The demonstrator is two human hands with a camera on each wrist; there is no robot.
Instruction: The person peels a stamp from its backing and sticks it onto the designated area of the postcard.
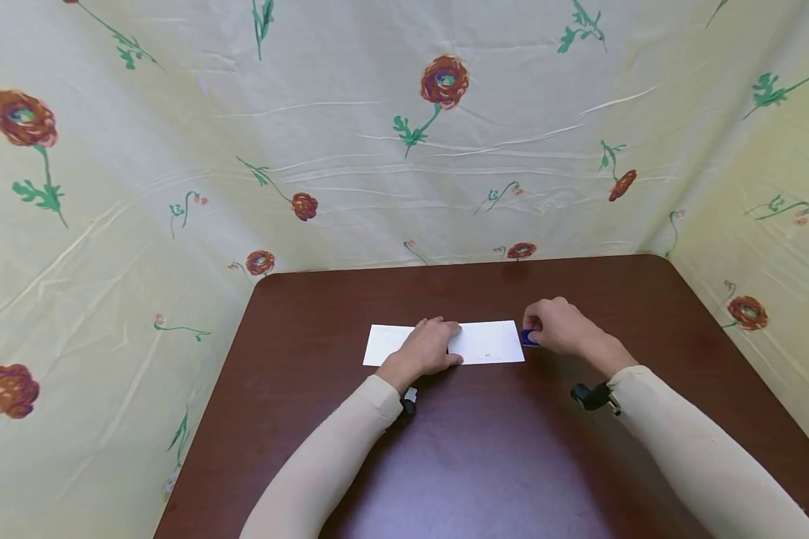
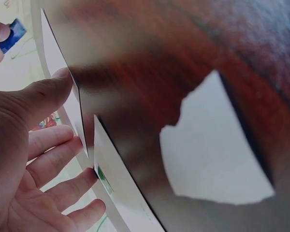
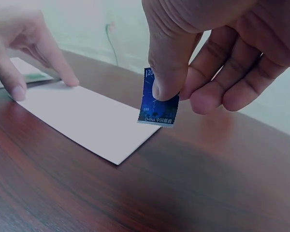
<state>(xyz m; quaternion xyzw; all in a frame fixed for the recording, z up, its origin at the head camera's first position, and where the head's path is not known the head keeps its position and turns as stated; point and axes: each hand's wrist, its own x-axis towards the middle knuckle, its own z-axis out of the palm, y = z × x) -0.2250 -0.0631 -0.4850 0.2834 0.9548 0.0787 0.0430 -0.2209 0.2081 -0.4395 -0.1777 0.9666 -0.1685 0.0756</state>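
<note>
Left hand [image 1: 426,346] spread, thumb at the near long edge and index finger at the far long edge of a white rectangular paper piece [image 1: 488,340], at its left end. Remaining fingers reach over a second white paper piece [image 1: 386,344] bearing a small green print [image 2: 104,180]; cannot tell whether they press on it. Right hand [image 1: 562,329] pinches a small dark-blue rectangular paper stamp [image 3: 154,111] between thumb and index finger; other fingers loosely bent. Stamp face shows "CHINA" along its lower edge. Its position: held up just beyond the first piece's right end, a little right of the worktop's middle.

Both paper pieces lie flat on the dark red-brown wooden worktop [image 1: 485,464], short of the far edge: first piece about midway between left and right edges, second nearer the left edge. White torn-edged paper scrap [image 2: 212,154] by the left wrist. Cream sleeves [image 1: 330,457] on both arms. Pale cloth with red flowers [image 1: 350,60] rises behind the far edge and far corners.
</note>
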